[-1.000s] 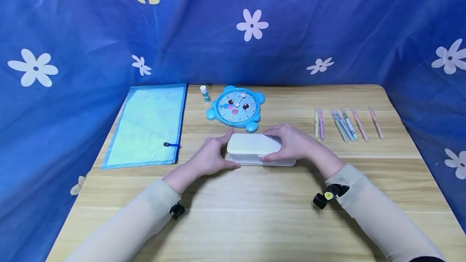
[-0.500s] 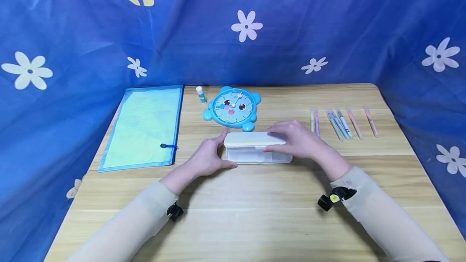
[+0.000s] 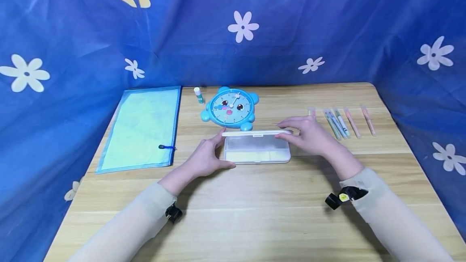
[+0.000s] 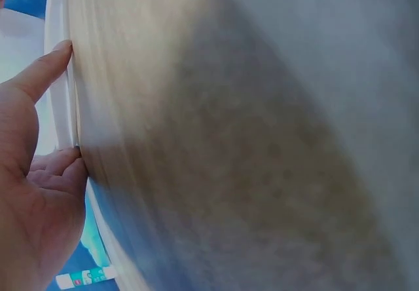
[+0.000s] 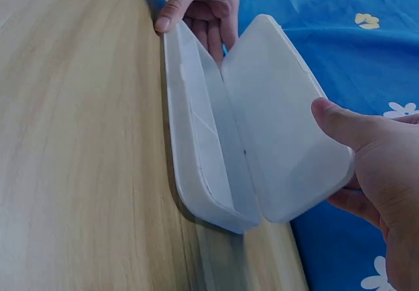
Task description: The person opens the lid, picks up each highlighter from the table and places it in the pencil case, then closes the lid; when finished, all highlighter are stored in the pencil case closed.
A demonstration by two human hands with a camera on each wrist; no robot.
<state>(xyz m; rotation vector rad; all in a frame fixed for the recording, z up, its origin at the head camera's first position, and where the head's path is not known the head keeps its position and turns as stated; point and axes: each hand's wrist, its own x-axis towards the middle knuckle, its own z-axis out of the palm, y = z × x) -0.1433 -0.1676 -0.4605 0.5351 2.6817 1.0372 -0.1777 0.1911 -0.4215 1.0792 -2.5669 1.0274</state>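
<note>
A white plastic pencil case [image 3: 255, 157] stands on the table in front of me with its hinged lid [image 5: 281, 127] raised. Its inside is bare, and a low divider shows along the bottom. My left hand [image 3: 207, 159] grips the case's left end, thumb on the front corner and fingers behind. In the right wrist view, my right hand [image 5: 386, 153] pinches the lid's free edge near the right end, thumb on the inner face and fingers behind it.
Behind the case lies a blue toy clock [image 3: 233, 108], with a glue stick [image 3: 198, 95] to its left. A light-blue mesh zip folder [image 3: 140, 128] is at the left. Several markers [image 3: 352, 122] lie at the right. A blue flowered cloth [image 3: 204, 51] hangs behind the table.
My right hand has swung the lid up and back from nearly closed to about upright, moving right and away from me. The left hand keeps its grip on the case.
</note>
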